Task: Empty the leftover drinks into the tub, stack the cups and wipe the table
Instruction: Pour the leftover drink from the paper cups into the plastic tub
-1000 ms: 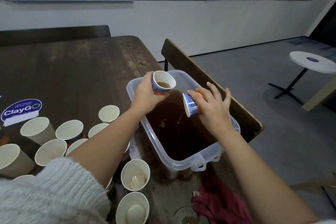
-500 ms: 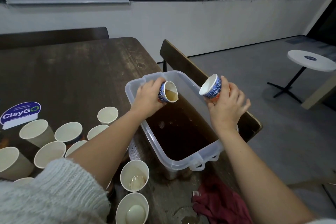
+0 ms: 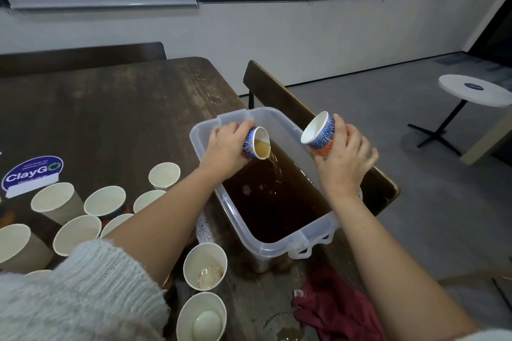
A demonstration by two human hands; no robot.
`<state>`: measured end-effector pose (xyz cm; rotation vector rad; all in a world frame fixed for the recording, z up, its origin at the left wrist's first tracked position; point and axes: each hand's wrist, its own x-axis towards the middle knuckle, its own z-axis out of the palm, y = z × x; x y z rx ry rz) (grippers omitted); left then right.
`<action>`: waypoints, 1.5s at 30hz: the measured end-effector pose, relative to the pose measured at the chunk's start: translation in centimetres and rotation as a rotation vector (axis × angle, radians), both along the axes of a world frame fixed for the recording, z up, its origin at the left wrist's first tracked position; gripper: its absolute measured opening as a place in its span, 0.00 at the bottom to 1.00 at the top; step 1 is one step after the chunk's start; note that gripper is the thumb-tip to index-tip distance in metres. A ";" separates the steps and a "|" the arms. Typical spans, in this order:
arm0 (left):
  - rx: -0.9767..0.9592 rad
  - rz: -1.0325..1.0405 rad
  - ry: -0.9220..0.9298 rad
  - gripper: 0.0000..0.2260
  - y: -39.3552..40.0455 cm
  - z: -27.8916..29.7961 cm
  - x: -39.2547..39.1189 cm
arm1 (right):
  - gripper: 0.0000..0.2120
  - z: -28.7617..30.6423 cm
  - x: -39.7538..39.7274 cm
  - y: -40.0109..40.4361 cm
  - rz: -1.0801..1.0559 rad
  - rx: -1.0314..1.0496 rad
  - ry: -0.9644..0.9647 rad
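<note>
left hand (image 3: 224, 148) grips tipped blue patterned cup (image 3: 256, 143), tea streaming into tub (image 3: 277, 246); right hand (image 3: 343, 158) grips emptied cup (image 3: 318, 131).

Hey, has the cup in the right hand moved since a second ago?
Yes. The right hand has lifted its blue patterned cup from over the brown liquid up and out to the tub's far right rim, mouth now tilted upward.

Both forearms reach forward; the left hand (image 3: 225, 151) tilts its curled grip sideways, the right hand (image 3: 345, 159) curls raised.
</note>
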<state>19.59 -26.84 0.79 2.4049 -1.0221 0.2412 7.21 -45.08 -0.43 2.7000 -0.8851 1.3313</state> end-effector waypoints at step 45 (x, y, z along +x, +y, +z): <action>0.221 -0.028 -0.209 0.29 -0.3 -0.2 -0.1 | 0.44 -0.1 0.1 -0.2 0.004 -0.029 0.015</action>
